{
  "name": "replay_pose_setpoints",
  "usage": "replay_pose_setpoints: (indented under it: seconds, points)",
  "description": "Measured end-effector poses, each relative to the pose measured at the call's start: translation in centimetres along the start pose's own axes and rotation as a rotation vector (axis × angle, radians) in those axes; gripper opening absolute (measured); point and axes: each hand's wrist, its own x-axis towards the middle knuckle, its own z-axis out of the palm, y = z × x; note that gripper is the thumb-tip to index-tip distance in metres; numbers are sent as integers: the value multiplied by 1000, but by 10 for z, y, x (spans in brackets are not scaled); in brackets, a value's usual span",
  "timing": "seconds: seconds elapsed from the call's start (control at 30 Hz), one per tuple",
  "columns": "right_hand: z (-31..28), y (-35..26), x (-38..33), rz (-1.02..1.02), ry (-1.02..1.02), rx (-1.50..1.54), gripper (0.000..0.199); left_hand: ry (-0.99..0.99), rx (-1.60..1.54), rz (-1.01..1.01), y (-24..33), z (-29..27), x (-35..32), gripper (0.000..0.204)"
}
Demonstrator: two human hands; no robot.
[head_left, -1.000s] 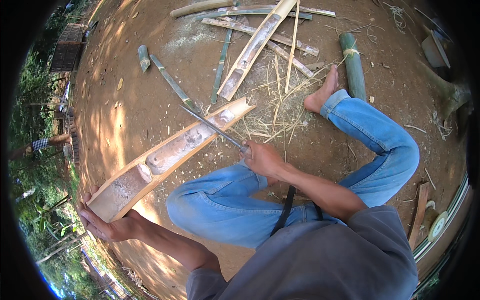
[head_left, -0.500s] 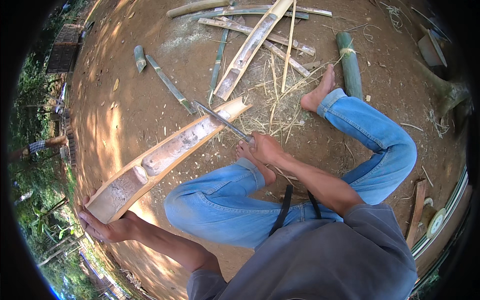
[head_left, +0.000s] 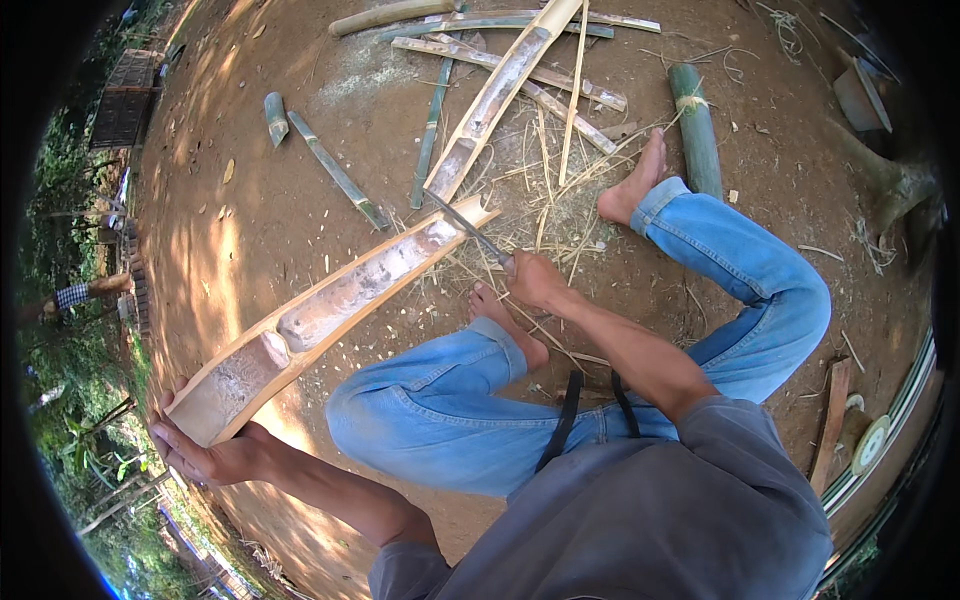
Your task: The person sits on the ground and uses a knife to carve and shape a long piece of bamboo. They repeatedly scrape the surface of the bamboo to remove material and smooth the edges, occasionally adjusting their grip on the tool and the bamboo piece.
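Your left hand (head_left: 215, 458) cups the near end of a long split bamboo half (head_left: 330, 305), its grip wrapped under and around that end. The bamboo lies on the bare dirt ground (head_left: 300, 160) with its hollow side up, running from your left hand away toward the upper right. Your right hand (head_left: 535, 280) is closed tight around the handle of a long knife (head_left: 468, 228), whose blade reaches to the far end of the bamboo half and meets its edge there. You sit with both legs in blue jeans (head_left: 700, 260), bare feet near the bamboo's far end. Just beyond it lie loose bamboo strips (head_left: 500, 85), thin shavings and a green bamboo section (head_left: 697, 130), scattered on the ground
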Motion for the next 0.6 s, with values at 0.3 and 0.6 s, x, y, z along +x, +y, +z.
replay_pose_setpoints:
  seconds: [0.3, 0.6]
  points:
    - [6, 12, 1, -64, -13, 24, 29, -103, -103, -17, -18, -16, 16, 31]
    - [6, -2, 1, 10, -38, 32, 28, -171, -192, -50, -20, -24, 15, 34]
